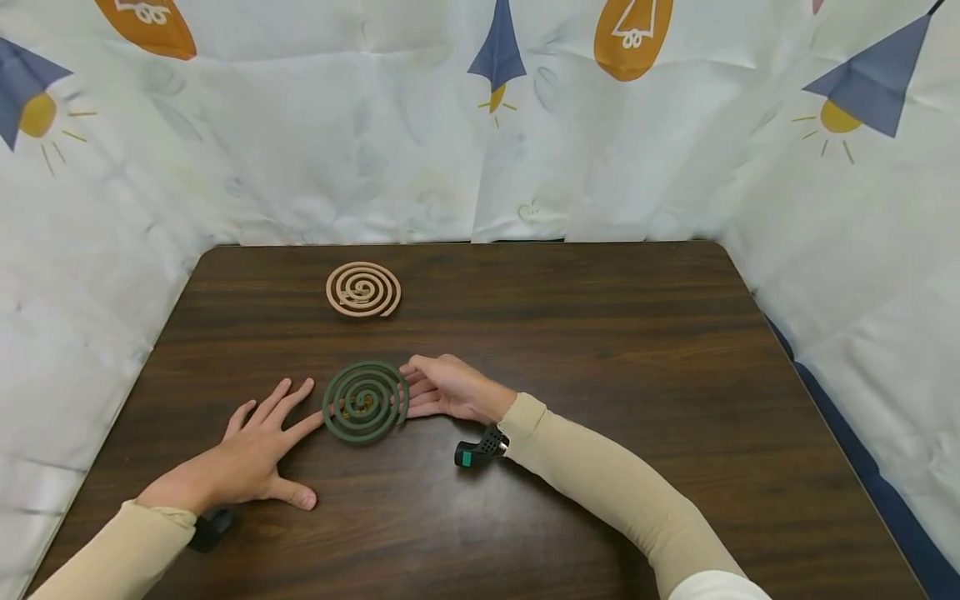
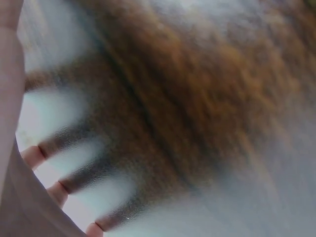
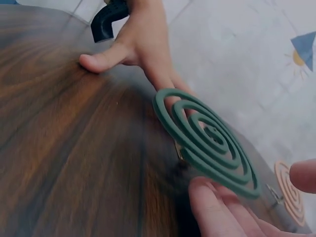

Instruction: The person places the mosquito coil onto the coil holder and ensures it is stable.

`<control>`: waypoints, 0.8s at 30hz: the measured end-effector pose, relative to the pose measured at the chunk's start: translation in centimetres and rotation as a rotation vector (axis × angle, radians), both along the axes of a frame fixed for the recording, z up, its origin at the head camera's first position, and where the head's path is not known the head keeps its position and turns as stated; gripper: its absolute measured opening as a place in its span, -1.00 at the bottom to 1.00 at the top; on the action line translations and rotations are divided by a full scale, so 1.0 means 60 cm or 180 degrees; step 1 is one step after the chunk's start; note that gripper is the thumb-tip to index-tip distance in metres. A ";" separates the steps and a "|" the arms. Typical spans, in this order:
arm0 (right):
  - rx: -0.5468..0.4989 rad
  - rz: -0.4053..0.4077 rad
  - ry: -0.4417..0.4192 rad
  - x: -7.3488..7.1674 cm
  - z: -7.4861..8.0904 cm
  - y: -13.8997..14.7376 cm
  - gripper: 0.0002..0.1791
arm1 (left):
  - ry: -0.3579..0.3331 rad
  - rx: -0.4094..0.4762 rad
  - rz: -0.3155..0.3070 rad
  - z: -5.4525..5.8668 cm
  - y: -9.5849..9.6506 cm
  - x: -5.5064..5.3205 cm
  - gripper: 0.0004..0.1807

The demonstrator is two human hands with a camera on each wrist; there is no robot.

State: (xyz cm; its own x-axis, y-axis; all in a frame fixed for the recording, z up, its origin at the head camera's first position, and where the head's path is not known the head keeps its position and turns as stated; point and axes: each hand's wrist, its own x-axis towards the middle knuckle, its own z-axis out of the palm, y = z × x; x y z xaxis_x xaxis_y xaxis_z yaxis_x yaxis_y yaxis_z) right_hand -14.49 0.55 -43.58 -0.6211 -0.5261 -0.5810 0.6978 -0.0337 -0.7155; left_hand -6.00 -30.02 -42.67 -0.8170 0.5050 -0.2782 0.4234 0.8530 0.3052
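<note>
A green mosquito coil sits slightly raised off the brown table, with a small gold-coloured metal stand partly visible beneath it. My left hand lies spread flat on the table to its left, the index finger reaching the coil's edge. From the right, my right hand has its extended fingers at and partly below the coil's rim. In the right wrist view the right thumb stands apart from the green coil. The left wrist view shows only fingertips on the dark tabletop.
Farther back on the table lies a tan mosquito coil, also with a small metal piece. White curtains printed with lamps surround the back and sides. A black wrist camera hangs beside my right wrist.
</note>
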 end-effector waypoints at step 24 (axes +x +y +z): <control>0.0084 -0.0079 0.0218 -0.024 0.009 0.139 -0.53 | 0.0163 -0.0137 -0.0059 -0.002 -0.001 0.003 0.31</control>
State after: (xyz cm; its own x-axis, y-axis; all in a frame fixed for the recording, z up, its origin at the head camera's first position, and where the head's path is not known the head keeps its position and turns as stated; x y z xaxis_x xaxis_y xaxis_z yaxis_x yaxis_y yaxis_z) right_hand -15.92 8.87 -43.03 -0.6725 -0.4952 -0.5501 0.6464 -0.0308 -0.7624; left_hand -5.84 -30.08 -42.78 -0.8214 0.5086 -0.2580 0.4533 0.8568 0.2458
